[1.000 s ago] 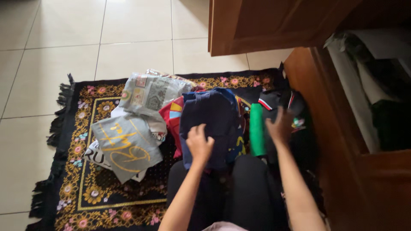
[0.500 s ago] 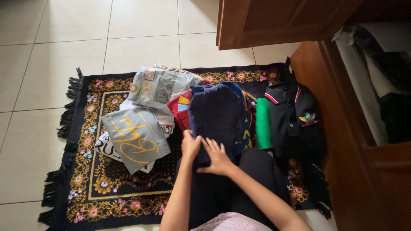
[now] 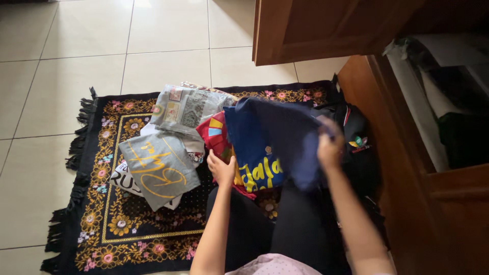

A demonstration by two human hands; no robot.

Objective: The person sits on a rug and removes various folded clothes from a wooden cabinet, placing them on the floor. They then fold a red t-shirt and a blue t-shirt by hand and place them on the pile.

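Two hands worked the clothes pile in the head view. Right hand (image 3: 330, 147) was curled around a lifted fold of the navy garment (image 3: 288, 137), pinching the fabric up over the pile. Left hand (image 3: 222, 169) lay with fingers together against the edge of the blue shirt with yellow lettering (image 3: 257, 163), beside the red garment (image 3: 214, 132). Grey shirt with yellow script (image 3: 158, 168) sat left on the dark floral rug (image 3: 102, 203); black polo (image 3: 356, 137) lay right, near the wooden cabinet (image 3: 407, 153).
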